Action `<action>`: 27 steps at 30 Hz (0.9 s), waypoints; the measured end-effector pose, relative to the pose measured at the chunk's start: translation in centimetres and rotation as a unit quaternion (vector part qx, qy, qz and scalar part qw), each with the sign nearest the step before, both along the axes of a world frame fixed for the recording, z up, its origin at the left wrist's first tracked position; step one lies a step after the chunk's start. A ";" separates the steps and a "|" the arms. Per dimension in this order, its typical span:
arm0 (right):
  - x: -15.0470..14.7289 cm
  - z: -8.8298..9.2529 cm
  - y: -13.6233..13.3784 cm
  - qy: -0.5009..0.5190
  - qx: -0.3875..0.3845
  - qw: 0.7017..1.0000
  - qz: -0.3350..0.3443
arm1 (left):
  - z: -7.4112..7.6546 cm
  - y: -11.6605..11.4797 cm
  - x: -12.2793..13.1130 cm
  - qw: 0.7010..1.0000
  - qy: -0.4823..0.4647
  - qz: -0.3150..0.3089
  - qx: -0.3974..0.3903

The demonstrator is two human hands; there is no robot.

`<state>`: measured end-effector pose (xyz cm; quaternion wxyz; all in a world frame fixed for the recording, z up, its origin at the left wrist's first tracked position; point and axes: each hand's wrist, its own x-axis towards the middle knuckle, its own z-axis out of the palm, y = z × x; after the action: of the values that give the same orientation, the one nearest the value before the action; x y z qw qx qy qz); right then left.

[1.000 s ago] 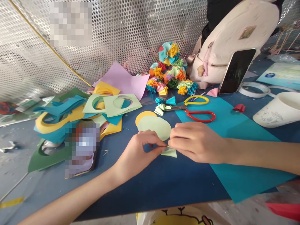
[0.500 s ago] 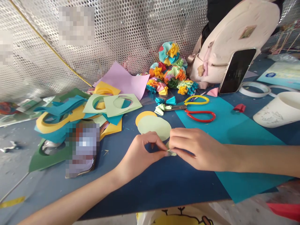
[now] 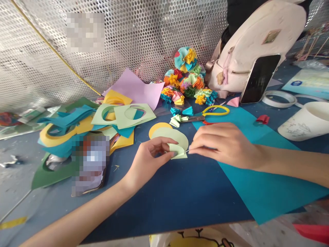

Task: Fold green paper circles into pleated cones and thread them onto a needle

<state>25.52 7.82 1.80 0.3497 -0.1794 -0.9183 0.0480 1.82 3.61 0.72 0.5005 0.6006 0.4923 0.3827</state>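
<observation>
Between thumb and fingers, my left hand [image 3: 151, 157] pinches a folded pale green paper piece [image 3: 178, 151]. My right hand [image 3: 226, 145] is closed in a pinch on a thin whitish sliver [image 3: 187, 151] at that paper's right edge; whether it is a tool or part of the paper, I cannot make out. Just behind the hands lie a pale green paper circle [image 3: 177, 134] and a yellow paper circle [image 3: 155, 127] partly under it. Scissors [image 3: 215, 109] with a yellow and a red handle lie behind my right hand, which hides part of the red one.
Cut-out paper scraps [image 3: 69, 130] and a phone [image 3: 94, 161] lie to the left. Ruffled paper balls [image 3: 185, 59] are piled at the back. A teal sheet [image 3: 277, 175] extends under my right arm. A paper cup [image 3: 303, 123], tape roll [image 3: 279, 99] and backpack [image 3: 252, 44] stand right.
My right hand has moved slightly up and right, away from my left hand. The pale green paper now shows opened wider in my left hand, with a thin sliver between it and my right fingers.
</observation>
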 end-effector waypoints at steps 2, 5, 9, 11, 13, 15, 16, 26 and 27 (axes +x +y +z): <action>0.5 0.4 0.9 -0.012 0.013 1.000 -0.003 | -0.3 0.1 -0.2 1.000 -0.007 0.014 0.014; 1.3 1.1 2.3 -0.072 0.084 0.994 -0.018 | -0.6 0.4 -0.4 0.999 -0.003 0.030 0.041; 1.9 1.9 2.8 -0.056 0.060 0.996 -0.040 | -0.8 0.6 -0.4 0.997 0.009 0.044 0.064; 1.8 1.9 2.4 -0.029 0.030 0.999 -0.029 | -0.7 0.5 -0.4 0.997 0.028 0.035 0.067; 1.4 1.5 1.9 -0.044 0.057 0.997 -0.015 | -0.6 0.3 -0.3 0.995 0.052 0.019 0.078; 0.9 0.9 1.4 -0.078 0.109 0.991 -0.008 | -0.4 -0.1 -0.2 0.993 0.071 -0.002 0.097; 0.7 0.6 1.2 -0.088 0.125 0.988 -0.008 | -0.2 -0.2 -0.1 0.991 0.079 -0.013 0.108; -0.3 -0.2 0.5 -0.083 0.069 0.994 0.031 | 0.8 -1.1 0.5 0.976 0.140 -0.079 0.148; -0.3 -0.1 0.5 -0.085 0.072 0.993 0.033 | 0.7 -1.0 0.5 0.976 0.139 -0.080 0.145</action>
<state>25.21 8.28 1.67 0.2805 -0.1267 -0.9512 -0.0219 2.28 2.59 1.46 0.3638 0.7516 0.4467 0.3212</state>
